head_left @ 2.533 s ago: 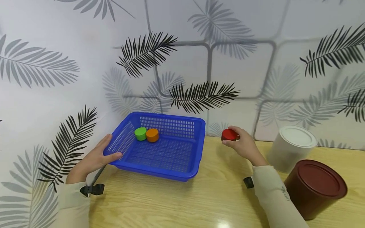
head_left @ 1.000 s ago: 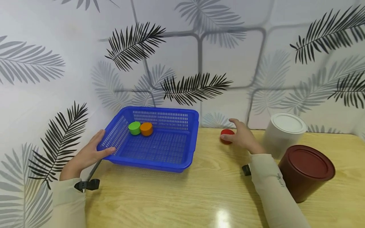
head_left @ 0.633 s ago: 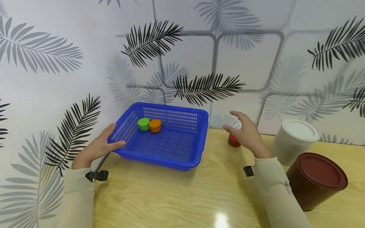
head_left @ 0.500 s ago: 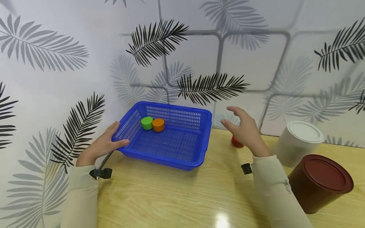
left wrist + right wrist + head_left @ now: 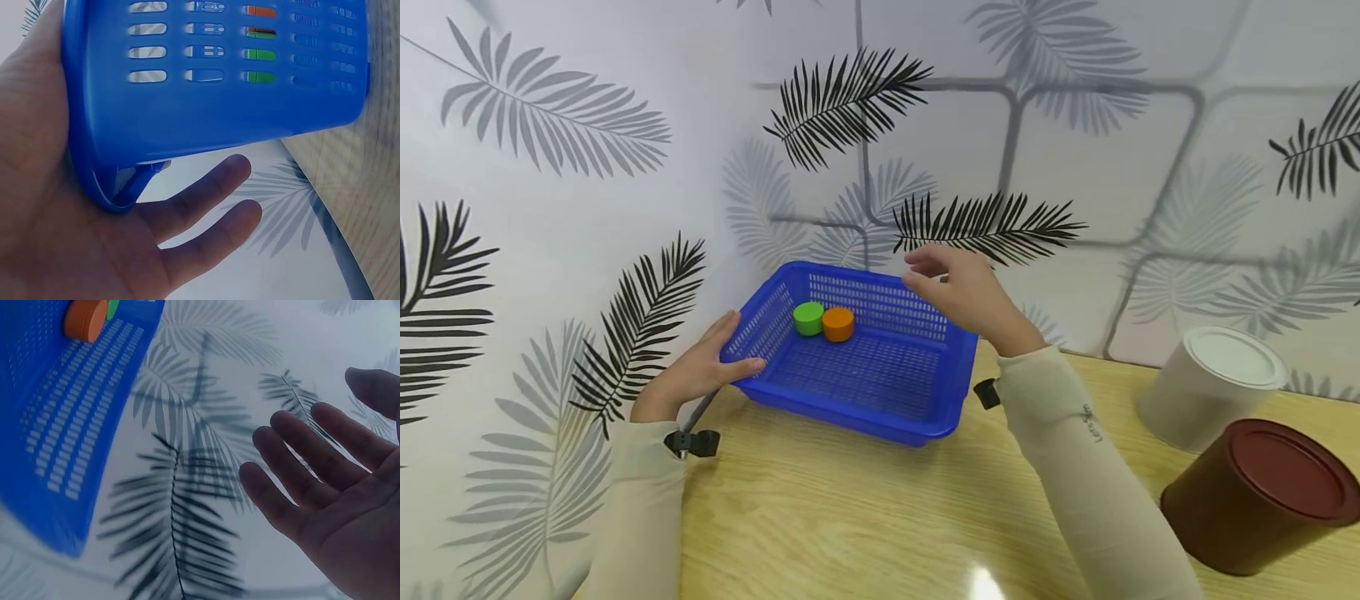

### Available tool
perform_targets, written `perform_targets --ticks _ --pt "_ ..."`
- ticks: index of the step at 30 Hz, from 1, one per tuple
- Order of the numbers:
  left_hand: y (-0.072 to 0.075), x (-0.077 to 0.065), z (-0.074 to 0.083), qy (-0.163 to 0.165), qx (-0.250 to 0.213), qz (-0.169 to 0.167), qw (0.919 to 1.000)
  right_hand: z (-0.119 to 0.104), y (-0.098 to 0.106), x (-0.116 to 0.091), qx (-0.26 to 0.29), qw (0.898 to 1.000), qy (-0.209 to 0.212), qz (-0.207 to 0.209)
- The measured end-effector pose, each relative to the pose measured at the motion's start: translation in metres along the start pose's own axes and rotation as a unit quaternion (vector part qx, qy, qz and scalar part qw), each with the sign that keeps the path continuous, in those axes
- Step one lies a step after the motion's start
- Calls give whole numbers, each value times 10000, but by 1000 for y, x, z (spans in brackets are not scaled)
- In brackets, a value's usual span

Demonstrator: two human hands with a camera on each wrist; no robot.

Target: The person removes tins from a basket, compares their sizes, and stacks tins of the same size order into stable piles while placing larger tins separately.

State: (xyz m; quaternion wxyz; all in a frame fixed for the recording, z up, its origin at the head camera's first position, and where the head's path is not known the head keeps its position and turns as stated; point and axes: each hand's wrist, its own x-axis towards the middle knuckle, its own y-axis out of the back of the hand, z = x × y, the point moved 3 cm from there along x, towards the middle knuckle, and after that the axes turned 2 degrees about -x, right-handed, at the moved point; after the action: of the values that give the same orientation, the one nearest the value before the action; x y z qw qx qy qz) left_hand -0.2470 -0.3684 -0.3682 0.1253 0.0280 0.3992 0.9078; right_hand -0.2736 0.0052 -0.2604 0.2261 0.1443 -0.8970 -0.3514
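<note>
A blue mesh basket [image 5: 865, 425] stands on the table, its front left corner in my left hand [image 5: 696, 367]. The thumb lies over the rim and the other fingers are outside the wall, seen in the left wrist view under the corner [image 5: 103, 156]. Inside, at the back left, a green round block [image 5: 809, 318] touches an orange round block [image 5: 838, 324]. My right hand [image 5: 966, 287] is over the basket's back right rim, holding nothing; its fingers are spread in the right wrist view, beside the basket [image 5: 37, 487]. The red round block is out of sight, apparently behind the right forearm.
At the right stand a white lidded tub [image 5: 1213, 387] and, nearer, a dark red lidded tub [image 5: 1262, 496]. A leaf-patterned wall covering [image 5: 1075, 167] rises behind the wooden table [image 5: 820, 517].
My right hand has set the red block down on the table, let go, and moved up and left to the basket's rim. The left hand stays at its corner; the head view has shifted.
</note>
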Motion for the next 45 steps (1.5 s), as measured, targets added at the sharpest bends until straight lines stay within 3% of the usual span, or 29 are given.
perform_targets --ticks 5,10,15,20,25,30,33,37,42,45 --pt "5 1 -3 79 34 19 10000 1 -41 39 126 9994 -6 -326" --pt "9 2 -1 84 19 79 9999 28 -92 81 121 9969 -311 -711" --pt "1 -1 -2 135 -131 95 9998 57 -139 99 -382 9822 -623 -1729" --pt "-7 -3 -1 160 -118 17 9998 71 -155 96 -778 9612 -642 -2569" --pt "-3 -7 -1 242 29 36 9997 67 -158 100 -1206 9625 -664 -2339" --pt "-1 -5 -2 244 108 -8 9996 67 -166 102 -1642 9507 -866 -2485" --pt "-4 -4 0 252 120 -24 9996 65 -159 96 -1613 9488 -740 -2615" --pt "-6 -2 2 238 147 -42 9996 54 -136 92 -1181 9593 -503 -2515" --pt "-4 -2 4 171 139 -53 9997 27 -75 81 -450 9810 -343 -1854" --pt "-4 -3 2 181 133 -75 9997 17 -38 61 -176 9912 -274 -1287"
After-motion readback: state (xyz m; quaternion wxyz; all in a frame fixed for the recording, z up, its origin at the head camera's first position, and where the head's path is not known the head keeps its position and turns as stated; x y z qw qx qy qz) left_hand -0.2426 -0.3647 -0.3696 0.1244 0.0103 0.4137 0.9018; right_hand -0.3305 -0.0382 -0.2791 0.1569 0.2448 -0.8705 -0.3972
